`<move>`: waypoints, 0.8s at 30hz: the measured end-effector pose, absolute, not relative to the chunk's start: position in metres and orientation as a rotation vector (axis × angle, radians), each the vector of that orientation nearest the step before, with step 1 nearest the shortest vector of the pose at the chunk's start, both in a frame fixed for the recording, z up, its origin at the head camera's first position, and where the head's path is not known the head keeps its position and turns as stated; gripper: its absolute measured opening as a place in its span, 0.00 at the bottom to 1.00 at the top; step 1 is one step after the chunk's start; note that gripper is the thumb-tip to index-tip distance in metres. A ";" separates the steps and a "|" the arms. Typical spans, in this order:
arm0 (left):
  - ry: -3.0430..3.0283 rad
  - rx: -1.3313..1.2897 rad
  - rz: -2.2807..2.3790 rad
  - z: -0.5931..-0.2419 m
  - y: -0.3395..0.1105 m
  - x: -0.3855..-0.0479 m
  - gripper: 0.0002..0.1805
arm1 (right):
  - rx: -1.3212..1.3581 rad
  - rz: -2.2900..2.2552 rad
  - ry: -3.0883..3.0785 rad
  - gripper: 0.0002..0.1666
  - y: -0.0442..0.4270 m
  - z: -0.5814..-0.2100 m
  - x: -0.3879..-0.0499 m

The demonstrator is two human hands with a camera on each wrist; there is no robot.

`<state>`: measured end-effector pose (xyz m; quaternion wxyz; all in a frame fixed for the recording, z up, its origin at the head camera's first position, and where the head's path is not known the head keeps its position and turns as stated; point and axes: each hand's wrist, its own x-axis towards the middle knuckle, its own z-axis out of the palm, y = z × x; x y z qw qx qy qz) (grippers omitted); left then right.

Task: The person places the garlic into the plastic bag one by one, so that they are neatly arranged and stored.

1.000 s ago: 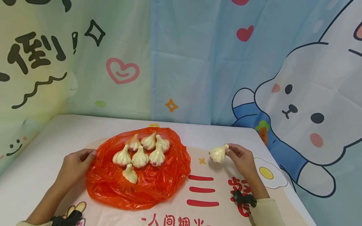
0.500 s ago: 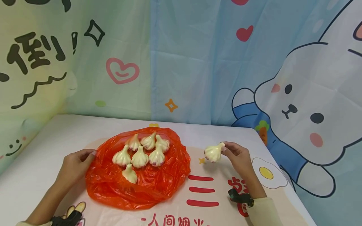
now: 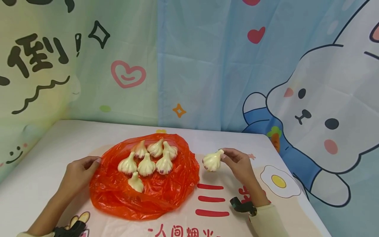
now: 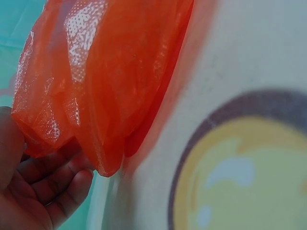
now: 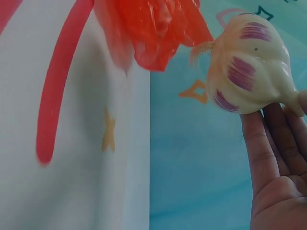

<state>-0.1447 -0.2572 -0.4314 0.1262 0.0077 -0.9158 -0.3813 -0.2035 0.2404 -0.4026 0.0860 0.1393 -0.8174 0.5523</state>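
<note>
A red plastic bag lies spread on the table, with several white garlic bulbs standing on it. At its left edge my left hand pinches the plastic between thumb and fingers; the left wrist view shows the bag's folds hanging over the curled fingers. To the right of the bag, my right hand holds a single garlic bulb by its stem, above the table. Purple streaks and a tuft of roots show on this garlic bulb in the right wrist view.
The table wears a printed cloth with red strokes, lettering and a fried egg picture. Behind it hangs a curtain with a large rabbit drawing. Dark straps sit on both wrists.
My right hand has moved left with the garlic bulb, closer to the bag. The left hand and the bag with its bulbs stay where they were.
</note>
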 end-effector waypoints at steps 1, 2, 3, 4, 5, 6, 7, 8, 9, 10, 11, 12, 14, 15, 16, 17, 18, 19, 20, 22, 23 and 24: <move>-2.666 0.021 -1.110 -0.431 -0.257 -0.145 0.20 | 0.432 1.651 -2.435 0.17 0.238 -0.402 -0.204; -2.666 0.020 -1.110 -0.431 -0.257 -0.145 0.20 | 0.444 1.655 -2.435 0.17 0.235 -0.400 -0.204; -2.665 0.018 -1.109 -0.431 -0.257 -0.145 0.20 | 0.454 1.657 -2.437 0.17 0.232 -0.399 -0.204; -2.664 0.020 -1.111 -0.431 -0.257 -0.145 0.20 | 0.461 1.671 -2.435 0.16 0.230 -0.398 -0.204; -2.665 0.021 -1.112 -0.431 -0.257 -0.145 0.20 | 0.465 1.666 -2.443 0.16 0.227 -0.396 -0.203; -2.664 0.021 -1.113 -0.431 -0.257 -0.145 0.20 | 0.465 1.664 -2.449 0.16 0.225 -0.395 -0.203; -2.664 0.021 -1.115 -0.431 -0.257 -0.145 0.20 | 0.469 1.668 -2.449 0.16 0.223 -0.394 -0.203; -2.665 0.022 -1.117 -0.431 -0.257 -0.145 0.20 | 0.468 1.670 -2.451 0.16 0.221 -0.392 -0.202; -2.664 0.022 -1.118 -0.431 -0.257 -0.145 0.20 | 0.471 1.670 -2.451 0.16 0.219 -0.391 -0.202; -2.663 0.023 -1.120 -0.431 -0.257 -0.145 0.20 | 0.478 1.678 -2.448 0.15 0.217 -0.390 -0.201; -2.663 0.023 -1.122 -0.431 -0.257 -0.145 0.20 | 0.488 1.677 -2.446 0.15 0.216 -0.389 -0.201; -2.659 0.020 -1.123 -0.431 -0.257 -0.145 0.20 | 0.498 1.676 -2.442 0.15 0.214 -0.388 -0.200; -2.652 0.015 -1.124 -0.431 -0.257 -0.145 0.20 | 0.522 1.681 -2.435 0.14 0.210 -0.387 -0.200; -2.648 0.012 -1.123 -0.432 -0.257 -0.144 0.20 | 0.539 1.682 -2.431 0.14 0.208 -0.387 -0.200; -2.647 0.010 -1.124 -0.432 -0.258 -0.144 0.20 | 0.556 1.685 -2.427 0.14 0.207 -0.387 -0.200; -2.646 0.008 -1.123 -0.432 -0.258 -0.144 0.20 | 0.570 1.687 -2.424 0.14 0.205 -0.386 -0.200; -2.645 0.007 -1.121 -0.432 -0.258 -0.145 0.20 | 0.584 1.696 -2.419 0.13 0.203 -0.386 -0.200; -2.646 0.007 -1.121 -0.432 -0.258 -0.145 0.20 | 0.595 1.699 -2.418 0.13 0.201 -0.386 -0.200; -2.647 0.005 -1.122 -0.432 -0.258 -0.145 0.20 | 0.609 1.705 -2.413 0.13 0.198 -0.386 -0.200; -2.649 0.001 -1.124 -0.432 -0.258 -0.145 0.20 | 0.637 1.713 -2.411 0.13 0.194 -0.385 -0.198; -2.651 0.001 -1.127 -0.432 -0.257 -0.145 0.20 | 0.650 1.715 -2.412 0.12 0.192 -0.384 -0.197; -2.653 0.000 -1.130 -0.432 -0.257 -0.145 0.20 | 0.665 1.716 -2.412 0.12 0.189 -0.383 -0.196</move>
